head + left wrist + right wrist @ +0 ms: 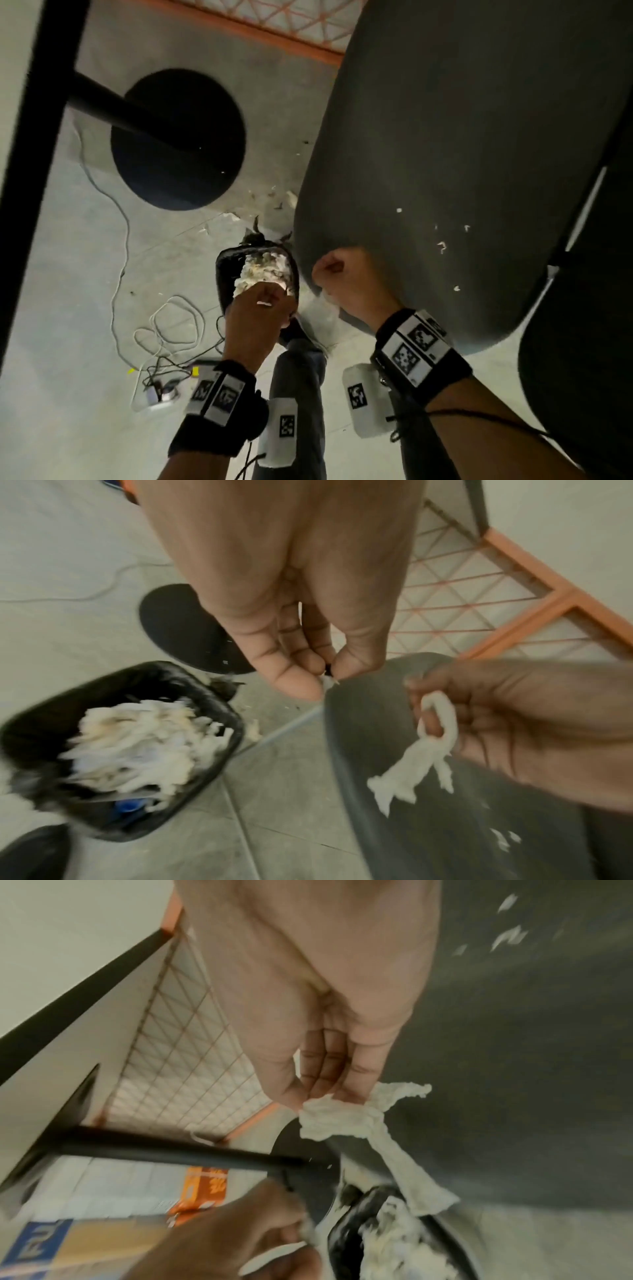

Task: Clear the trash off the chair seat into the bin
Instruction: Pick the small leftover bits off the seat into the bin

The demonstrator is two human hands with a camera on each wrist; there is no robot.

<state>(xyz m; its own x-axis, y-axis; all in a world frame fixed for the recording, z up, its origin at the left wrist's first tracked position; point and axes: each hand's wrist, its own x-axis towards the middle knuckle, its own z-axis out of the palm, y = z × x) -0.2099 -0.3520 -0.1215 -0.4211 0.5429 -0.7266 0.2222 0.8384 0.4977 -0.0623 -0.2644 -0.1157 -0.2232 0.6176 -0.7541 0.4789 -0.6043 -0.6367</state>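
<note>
The grey chair seat (462, 154) fills the right of the head view, with several small white paper scraps (442, 246) lying on it. Left of its front edge on the floor stands a black-lined bin (226, 270), heaped with white tissue (263, 270). My left hand (274, 294) hovers over the bin and pinches a small white scrap (328, 681) at its fingertips. At the seat's front edge my right hand (329, 270) is curled round a twisted white tissue (342, 1118), which dangles below it (411, 772). The bin (205, 696) is blurred in the left wrist view.
A round black table base (178, 137) and its pole stand on the floor beyond the bin. White cables (171, 325) and a power strip lie to the left. An orange-framed mesh rack (291, 20) is behind. Loose scraps (274, 198) litter the floor by the bin. My leg (298, 394) is below.
</note>
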